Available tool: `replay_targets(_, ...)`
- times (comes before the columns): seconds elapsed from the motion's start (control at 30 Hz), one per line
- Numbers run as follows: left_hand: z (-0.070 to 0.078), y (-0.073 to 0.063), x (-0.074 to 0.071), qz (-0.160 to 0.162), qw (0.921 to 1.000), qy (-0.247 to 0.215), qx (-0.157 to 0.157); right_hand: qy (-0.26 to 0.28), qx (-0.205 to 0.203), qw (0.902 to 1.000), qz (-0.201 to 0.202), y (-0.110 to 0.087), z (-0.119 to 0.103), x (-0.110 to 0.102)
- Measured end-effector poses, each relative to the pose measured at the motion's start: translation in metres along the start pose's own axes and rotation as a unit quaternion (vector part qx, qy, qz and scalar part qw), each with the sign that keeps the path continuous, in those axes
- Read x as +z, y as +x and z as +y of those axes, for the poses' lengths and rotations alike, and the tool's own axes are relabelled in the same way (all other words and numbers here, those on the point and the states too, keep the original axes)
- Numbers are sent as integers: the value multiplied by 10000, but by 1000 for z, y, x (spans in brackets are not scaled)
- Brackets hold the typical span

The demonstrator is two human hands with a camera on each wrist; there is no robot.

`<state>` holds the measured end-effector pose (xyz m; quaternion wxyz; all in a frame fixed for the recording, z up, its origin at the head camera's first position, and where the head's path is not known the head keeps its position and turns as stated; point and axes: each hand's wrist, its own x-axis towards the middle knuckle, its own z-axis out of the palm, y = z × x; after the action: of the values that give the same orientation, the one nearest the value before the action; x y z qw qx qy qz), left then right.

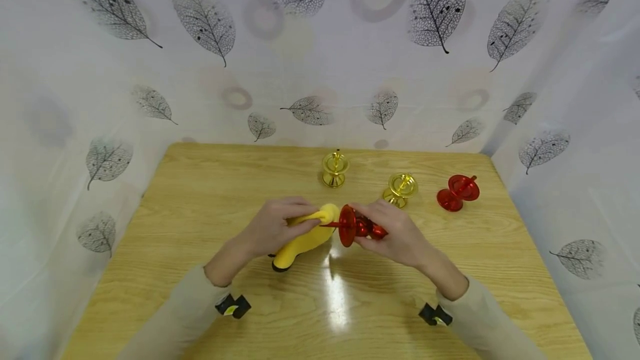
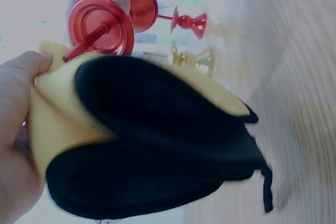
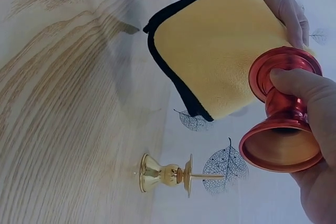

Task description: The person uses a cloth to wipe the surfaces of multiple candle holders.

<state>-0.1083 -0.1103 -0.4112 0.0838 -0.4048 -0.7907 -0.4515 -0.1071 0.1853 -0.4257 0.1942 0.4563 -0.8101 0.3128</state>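
Note:
My left hand (image 1: 274, 228) pinches a yellow cloth (image 1: 311, 240) with black edging, which hangs in folds below the fingers. A bunched part of the cloth meets the thin spike of a shiny red candle holder (image 1: 347, 226). Its stem is gripped by my right hand (image 1: 397, 233), and the holder lies tilted sideways, with its dish and spike toward the cloth. The right wrist view shows the hollow underside of its flared base (image 3: 282, 148), with the thumb on the dish. In the left wrist view, folds of the cloth (image 2: 63, 114) cover much of the work.
Two gold candle holders (image 1: 334, 171) stand toward the back of the wooden table (image 1: 225, 182), one of them (image 1: 402, 186) just beyond my right hand. Another red candle holder (image 1: 457, 192) stands at the right. White leaf-patterned curtains (image 1: 320, 71) enclose the back and sides.

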Motion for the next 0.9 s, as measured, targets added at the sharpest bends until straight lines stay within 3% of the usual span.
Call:
replay_targets(0.33,1,11,17,-323,9990,87,286,-243,-198,9995,-109,5,-5,11)
replay_targets(0.73,3,4,11,-94,9997,205,109,-77,48,10000,-19,3,-1,9)
replay_targets(0.9,-2,-3,5,293,9986,432,22,-218,270,9993,131,-2,4,7)
